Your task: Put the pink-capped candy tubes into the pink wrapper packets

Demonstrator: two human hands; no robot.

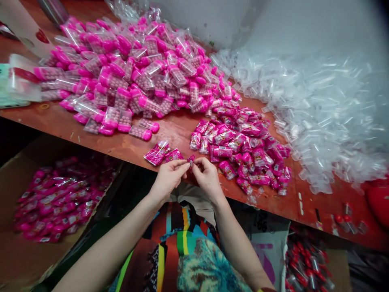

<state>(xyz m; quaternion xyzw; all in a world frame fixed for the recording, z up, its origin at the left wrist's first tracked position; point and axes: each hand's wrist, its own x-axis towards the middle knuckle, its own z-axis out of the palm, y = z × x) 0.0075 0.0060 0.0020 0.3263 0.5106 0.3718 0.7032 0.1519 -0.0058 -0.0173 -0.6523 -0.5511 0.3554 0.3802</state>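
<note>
My left hand (168, 178) and my right hand (209, 178) meet at the front edge of the table. Between their thumbs and fingertips they pinch a small pink printed wrapper (191, 158), partly covered by the fingers. Just left of it, a few flat pink wrappers (156, 154) lie on the red-brown tabletop (127, 148). To the right of my hands is a heap of wrapped pink packets (243, 150). Beyond my hands rises a large pile of clear containers with pink caps (130, 73), filled with small pale pink balls.
A mound of clear plastic empties (328, 117) spreads over the right side against the wall. Below the table edge at left stands a cardboard box (18, 259) of pink packets. Red-capped containers (306, 259) fill a box at lower right. A clear tub (22, 87) sits at far left.
</note>
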